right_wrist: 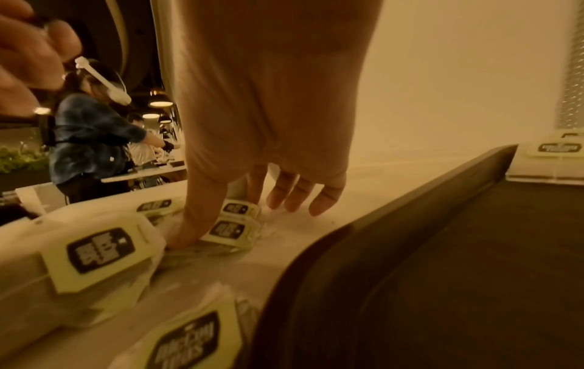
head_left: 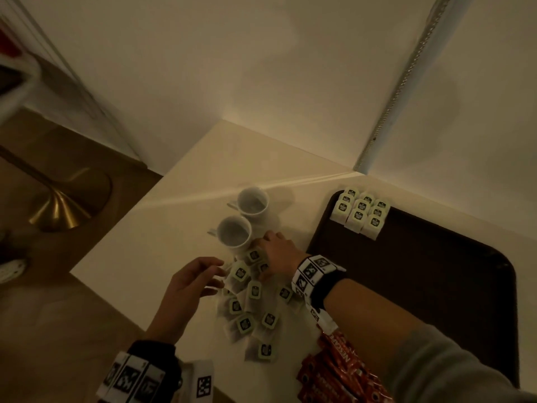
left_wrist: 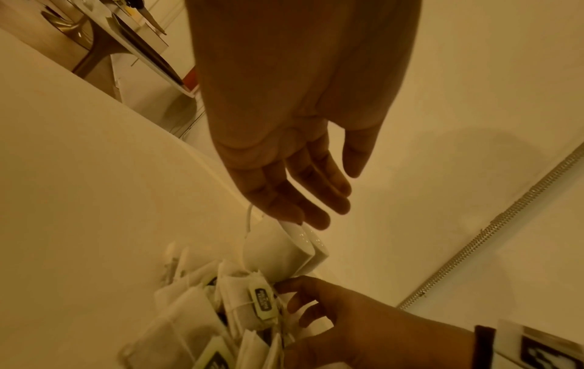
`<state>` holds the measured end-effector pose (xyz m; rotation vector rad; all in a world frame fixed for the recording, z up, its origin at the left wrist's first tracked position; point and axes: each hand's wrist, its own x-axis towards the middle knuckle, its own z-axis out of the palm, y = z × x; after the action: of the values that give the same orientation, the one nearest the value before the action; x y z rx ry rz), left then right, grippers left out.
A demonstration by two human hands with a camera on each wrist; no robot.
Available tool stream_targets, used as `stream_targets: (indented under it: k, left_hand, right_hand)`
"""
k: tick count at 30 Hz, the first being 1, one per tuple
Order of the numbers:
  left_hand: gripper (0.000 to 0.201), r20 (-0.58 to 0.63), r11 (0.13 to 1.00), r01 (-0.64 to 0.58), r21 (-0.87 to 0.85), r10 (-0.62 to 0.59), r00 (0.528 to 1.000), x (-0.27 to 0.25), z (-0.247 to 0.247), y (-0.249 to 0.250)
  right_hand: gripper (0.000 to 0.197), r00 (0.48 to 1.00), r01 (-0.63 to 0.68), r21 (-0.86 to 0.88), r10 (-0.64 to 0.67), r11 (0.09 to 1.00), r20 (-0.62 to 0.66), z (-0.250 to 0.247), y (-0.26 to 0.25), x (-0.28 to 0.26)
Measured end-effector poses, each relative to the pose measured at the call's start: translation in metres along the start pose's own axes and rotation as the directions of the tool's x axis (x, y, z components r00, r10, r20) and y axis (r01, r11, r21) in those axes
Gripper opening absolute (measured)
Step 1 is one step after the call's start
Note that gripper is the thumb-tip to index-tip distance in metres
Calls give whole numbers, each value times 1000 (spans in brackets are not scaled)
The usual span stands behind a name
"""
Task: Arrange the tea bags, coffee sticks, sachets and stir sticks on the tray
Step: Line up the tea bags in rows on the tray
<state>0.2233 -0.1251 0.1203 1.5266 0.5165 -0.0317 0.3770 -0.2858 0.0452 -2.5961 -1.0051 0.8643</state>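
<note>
A dark brown tray (head_left: 436,286) lies at the right of the white table, with tea bags (head_left: 360,212) lined up in rows in its far left corner. A loose pile of tea bags (head_left: 252,303) lies left of the tray. My right hand (head_left: 261,242) reaches into the pile's far end beside a mug. In the right wrist view its thumb (right_wrist: 183,237) presses down and pinches two stacked tea bags (right_wrist: 232,219) against the forefinger. My left hand (head_left: 215,274) hovers at the pile's left edge, fingers (left_wrist: 303,199) straight, holding nothing. Red coffee sticks (head_left: 334,367) lie near me.
Two white mugs (head_left: 234,232) (head_left: 252,200) stand just beyond the pile. The table's left edge drops to a wooden floor with a brass table base (head_left: 58,210). Walls close the far corner behind the tray. People (right_wrist: 85,144) stand far behind.
</note>
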Motion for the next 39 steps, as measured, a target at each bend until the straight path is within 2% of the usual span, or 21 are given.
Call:
stream_targets:
  k: [3, 6, 11, 15, 18, 20, 22, 24, 25, 28, 29, 31, 33, 35, 39]
  left_hand:
    - [17, 0, 1000, 14, -5, -14, 1000, -5, -6, -6]
    - [17, 6, 999, 32, -13, -32, 999, -7, -11, -12]
    - [16, 24, 999, 35, 31, -36, 999, -1, -8, -18]
    - [12, 29, 993, -19, 119, 15, 999, 14, 3, -15]
    - [11, 31, 988, -76, 133, 73, 997, 29, 12, -4]
    - [15, 90, 980, -135, 146, 123, 988, 38, 19, 9]
    - [27, 202, 968, -171, 181, 133, 970, 47, 28, 25]
    - [33, 350, 966, -132, 222, 48, 935, 52, 37, 46]
    - [35, 434, 966, -101, 238, -12, 901, 54, 41, 56]
    - [34, 652, 973, 11, 231, -163, 740, 55, 53, 80]
    - [33, 695, 974, 40, 222, -187, 694, 54, 57, 85]
    - [31, 729, 979, 80, 187, -193, 656, 51, 67, 91]
    - [29, 725, 988, 106, 110, -153, 672, 49, 75, 92]
    - [26, 685, 993, 118, 22, -101, 721, 47, 83, 91]
    - [30, 564, 986, 124, -110, -41, 825, 50, 96, 86]
  right_hand:
    - [71, 999, -12, -19, 12, 1000, -43, 4, -3, 1]
    - [52, 1000, -6, 23, 7, 1000, -19, 5, -3, 3]
    - [26, 999, 32, 186, -27, 982, -29, 1, 0, -2]
    - [23, 994, 97, 209, -84, 973, -73, -26, 0, -16]
    - [26, 986, 152, 142, -141, 978, -85, -58, -4, -32]
    - [24, 983, 179, 121, -172, 976, -69, -82, -9, -44]
    - [20, 978, 207, 122, -206, 971, -24, -106, -16, -56]
    - [20, 970, 234, 154, -242, 960, 33, -128, -24, -69]
    - [19, 968, 232, 177, -245, 957, 60, -137, -26, -75]
    - [18, 964, 203, 227, -235, 953, 124, -159, -30, -89]
    - [17, 962, 210, 227, -242, 951, 126, -164, -30, -92]
    - [20, 967, 220, 244, -245, 944, 74, -171, -26, -98]
    - [26, 981, 195, 318, -184, 928, -66, -174, -20, -103]
    - [28, 969, 193, 402, -111, 895, -219, -176, -13, -109]
    - [20, 951, 216, 454, -81, 864, -297, -185, -4, -123]
